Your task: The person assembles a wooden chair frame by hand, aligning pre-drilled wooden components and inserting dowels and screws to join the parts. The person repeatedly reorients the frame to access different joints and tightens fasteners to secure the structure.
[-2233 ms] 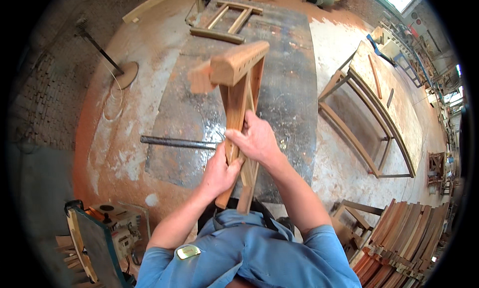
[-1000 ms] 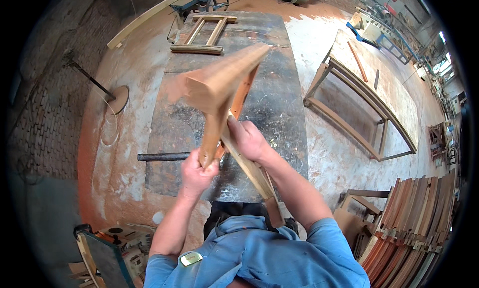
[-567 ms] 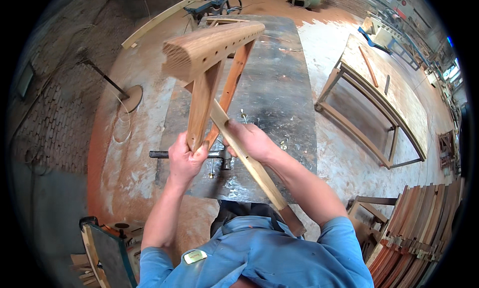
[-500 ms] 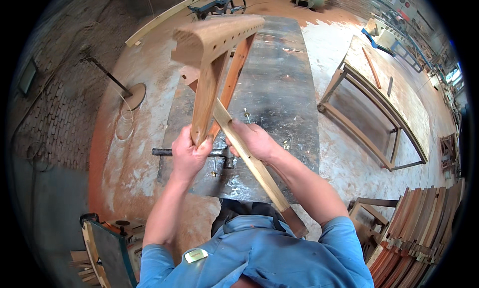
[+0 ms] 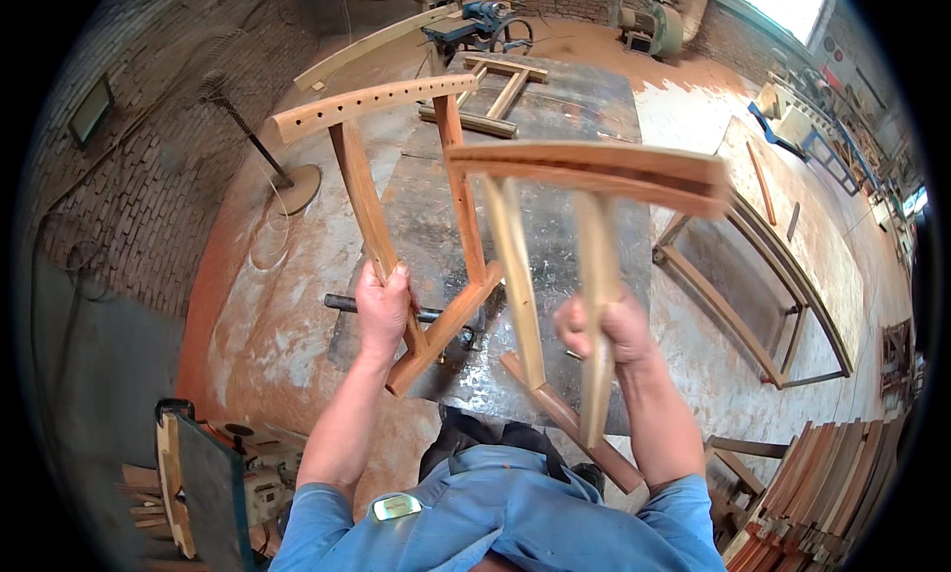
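Note:
My left hand (image 5: 384,305) is closed round one leg of a wooden frame (image 5: 365,191). Its curved top rail (image 5: 376,100) has a row of drilled holes, and a short foot bar (image 5: 446,329) joins the two legs below. In my right hand (image 5: 616,326) is a second, paler wooden frame (image 5: 515,265), gripped by a leg. A curved reddish rail (image 5: 594,166) with a dark lengthwise strip tops it, somewhat blurred. Both frames are held up over the dark workbench (image 5: 609,102), side by side. Beneath the left frame lies a hammer (image 5: 342,303), its head partly hidden.
Another wooden frame (image 5: 510,92) lies on the workbench's far end. A pale table (image 5: 792,215) stands to the right. Stacked wooden strips (image 5: 812,493) fill the lower right. Leftward stands a pole on a round base (image 5: 294,190); machines (image 5: 485,22) stand beyond the bench.
The two frames, overlapping before, have swung apart and turned, showing their long rails. My right hand moved right and nearer me. The far frame has come into sight.

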A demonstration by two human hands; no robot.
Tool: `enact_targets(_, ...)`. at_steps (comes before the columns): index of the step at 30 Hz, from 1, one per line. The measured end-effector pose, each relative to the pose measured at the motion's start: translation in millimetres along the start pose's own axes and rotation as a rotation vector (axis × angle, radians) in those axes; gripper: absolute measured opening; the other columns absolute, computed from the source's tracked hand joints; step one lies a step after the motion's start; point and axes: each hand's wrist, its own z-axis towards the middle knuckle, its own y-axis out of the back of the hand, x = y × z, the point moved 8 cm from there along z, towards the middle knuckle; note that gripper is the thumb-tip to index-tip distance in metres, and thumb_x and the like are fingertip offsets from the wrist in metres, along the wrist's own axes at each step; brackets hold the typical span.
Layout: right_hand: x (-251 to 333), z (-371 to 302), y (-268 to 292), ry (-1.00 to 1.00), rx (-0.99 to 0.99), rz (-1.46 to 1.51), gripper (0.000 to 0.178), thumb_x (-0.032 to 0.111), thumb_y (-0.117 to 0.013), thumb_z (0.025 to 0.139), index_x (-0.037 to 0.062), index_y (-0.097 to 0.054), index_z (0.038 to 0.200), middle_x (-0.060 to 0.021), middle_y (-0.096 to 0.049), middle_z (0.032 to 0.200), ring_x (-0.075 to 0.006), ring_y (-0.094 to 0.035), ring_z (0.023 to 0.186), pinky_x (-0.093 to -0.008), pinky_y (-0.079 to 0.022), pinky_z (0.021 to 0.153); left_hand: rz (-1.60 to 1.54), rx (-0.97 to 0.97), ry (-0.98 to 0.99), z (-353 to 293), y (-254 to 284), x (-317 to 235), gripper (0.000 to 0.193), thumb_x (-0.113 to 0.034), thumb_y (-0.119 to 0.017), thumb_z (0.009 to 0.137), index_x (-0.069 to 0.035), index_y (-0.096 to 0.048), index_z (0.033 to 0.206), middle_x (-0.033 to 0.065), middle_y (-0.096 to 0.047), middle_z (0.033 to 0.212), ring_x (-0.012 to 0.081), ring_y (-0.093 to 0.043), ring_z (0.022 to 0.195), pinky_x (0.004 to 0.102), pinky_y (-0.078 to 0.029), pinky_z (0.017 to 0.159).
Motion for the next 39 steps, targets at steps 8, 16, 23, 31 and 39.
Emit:
enact_targets(8, 130.5, -24.5, -37.2, 0.582, 0.037, -0.161, 0.030, 0.034, -0.067, 0.088, 0.0056, -0.057, 0.086, -0.0081, -0.056, 0.060, -0.0130, -0.048, 0.053, -0.0243, -0.032, 0.045, -0.096, -0.037, 0.046, -7.4, 9.6, 17.2, 0.017, -0.019, -0.058, 0.092, -0.007, -0.046, 0.087, 0.0003, -0.049, 0.069, 0.0103, -0.051, 0.047, 0.0255, -0.044, 0.042)
enact_targets(16, 122.8, -41.0, -20.7, 0.794, -0.245, -0.346, 0.025, 0.027, -0.060, 0.092, 0.0088, -0.047, 0.082, -0.0048, -0.049, 0.057, -0.0114, -0.043, 0.055, -0.0237, -0.032, 0.051, -0.088, -0.017, 0.148, -31.3, 6.1, 39.9, 0.017, -0.021, -0.054, 0.090, -0.009, -0.043, 0.088, 0.0038, -0.050, 0.066, 0.0132, -0.050, 0.043, 0.0274, -0.042, 0.037)
enact_targets(23, 109.8, -27.2, -22.5, 0.734, -0.438, -0.399, 0.015, 0.017, -0.056, 0.094, 0.0061, -0.048, 0.089, -0.0044, -0.052, 0.066, -0.0092, -0.046, 0.057, -0.0229, -0.036, 0.051, -0.099, 0.059, 0.147, -43.6, -3.3, 37.1, 0.018, -0.023, -0.055, 0.089, -0.009, -0.044, 0.088, 0.0043, -0.050, 0.065, 0.0130, -0.050, 0.043, 0.0265, -0.042, 0.038)
enact_targets(31, 56.0, 13.9, -23.5, 0.807, -0.421, -0.322, 0.015, 0.015, -0.057, 0.093, 0.0064, -0.050, 0.082, -0.0038, -0.051, 0.064, -0.0100, -0.048, 0.058, -0.0241, -0.037, 0.052, -0.186, 0.078, 0.287, -64.2, -22.7, 26.8, 0.015, -0.019, -0.055, 0.089, -0.006, -0.046, 0.089, 0.0042, -0.051, 0.069, 0.0121, -0.051, 0.044, 0.0254, -0.044, 0.040)
enact_targets(39, 36.5, 30.0, -38.7, 0.942, -0.220, -0.414, 0.039, 0.035, -0.059, 0.092, 0.0074, -0.041, 0.071, -0.0019, -0.044, 0.056, -0.0126, -0.043, 0.053, -0.0275, -0.034, 0.053, -0.250, 0.197, 0.280, -65.8, -38.7, 19.3, 0.014, -0.017, -0.057, 0.089, -0.006, -0.048, 0.091, 0.0025, -0.051, 0.069, 0.0114, -0.052, 0.045, 0.0253, -0.045, 0.040)
